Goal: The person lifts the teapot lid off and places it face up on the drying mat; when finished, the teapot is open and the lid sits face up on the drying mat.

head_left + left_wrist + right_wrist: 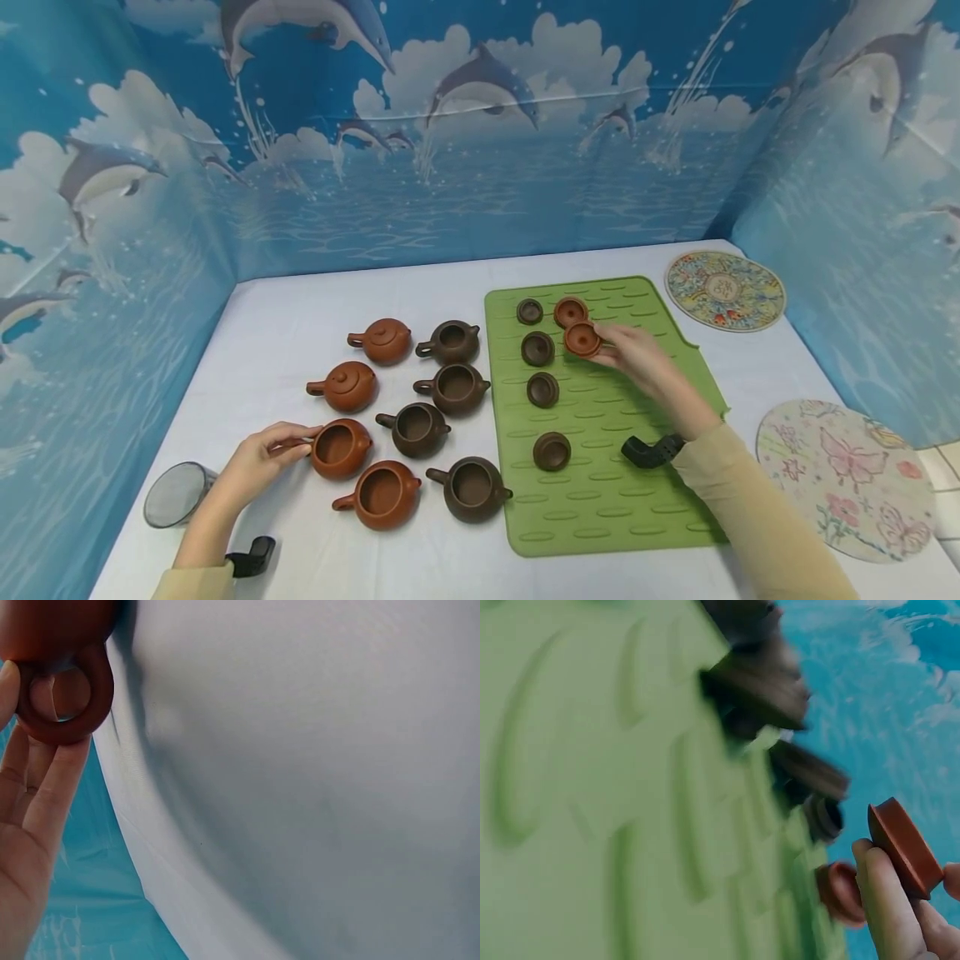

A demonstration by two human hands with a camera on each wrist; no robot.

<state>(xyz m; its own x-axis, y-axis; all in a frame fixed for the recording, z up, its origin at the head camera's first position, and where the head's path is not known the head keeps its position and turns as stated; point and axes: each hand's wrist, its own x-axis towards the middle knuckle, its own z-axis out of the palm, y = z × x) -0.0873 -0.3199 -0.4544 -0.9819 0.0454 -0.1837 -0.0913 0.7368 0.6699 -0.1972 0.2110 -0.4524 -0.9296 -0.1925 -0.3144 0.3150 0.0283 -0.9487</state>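
Observation:
My left hand (266, 454) pinches the handle of a reddish-brown clay teapot (341, 448), which has no lid on. In the left wrist view, thumb and fingers hold the ring-shaped handle (97, 701). Over the green mat, my right hand (633, 354) grips a reddish-brown teapot lid (582, 339) by its edge, inner side facing up. The right wrist view shows that lid (906, 847) tilted between thumb and fingers. Just behind it lies another reddish lid (571, 312). Dark brown lids (537, 348) form a column on the mat's left part.
Two lidded reddish teapots (343, 387) stand behind the held one, and an open reddish teapot (386, 495) in front. Several dark open teapots (461, 389) line the green mat (615, 508). A glass (177, 495) is at left; round patterned mats (725, 290) lie at right.

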